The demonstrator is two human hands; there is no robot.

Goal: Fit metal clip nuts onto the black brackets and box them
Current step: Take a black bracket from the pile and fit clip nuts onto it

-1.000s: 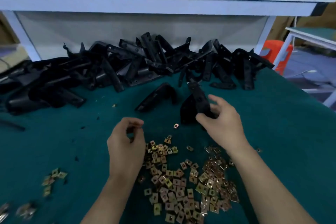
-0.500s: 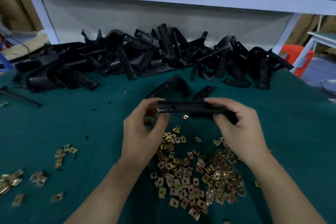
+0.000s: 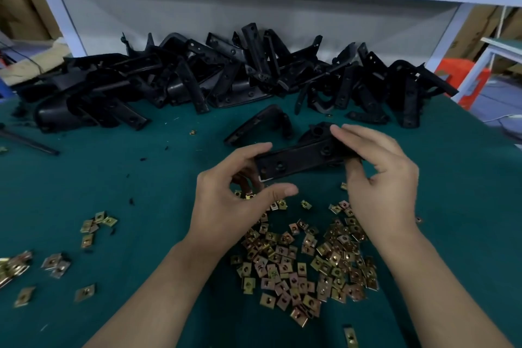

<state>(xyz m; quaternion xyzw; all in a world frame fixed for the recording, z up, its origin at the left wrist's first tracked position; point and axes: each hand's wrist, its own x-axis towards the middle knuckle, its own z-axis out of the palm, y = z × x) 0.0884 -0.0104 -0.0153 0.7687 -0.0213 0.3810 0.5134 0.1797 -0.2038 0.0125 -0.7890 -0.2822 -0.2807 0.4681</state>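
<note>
Both hands hold one black bracket (image 3: pixel 296 162) level above the green table, its flat face with screw holes turned towards me. My right hand (image 3: pixel 378 178) grips its right end, fingers over the top and thumb below. My left hand (image 3: pixel 234 195) holds the left end, forefinger above and thumb under the edge; a small metal piece shows at that end, too unclear to name. A heap of brass-coloured clip nuts (image 3: pixel 305 260) lies just below the hands. A long pile of black brackets (image 3: pixel 214 79) runs along the back of the table.
One loose bracket (image 3: pixel 260 124) lies behind the held one. Smaller scatters of clip nuts (image 3: pixel 96 224) lie at the left and at the left edge (image 3: pixel 14 267). White shelf legs (image 3: pixel 65 11) rise behind the pile; an orange stool (image 3: pixel 463 76) stands at the right.
My right hand lifted a bracket from the table and brought it towards me. My left hand met its left end, and the bracket turned from edge-on to face-on.
</note>
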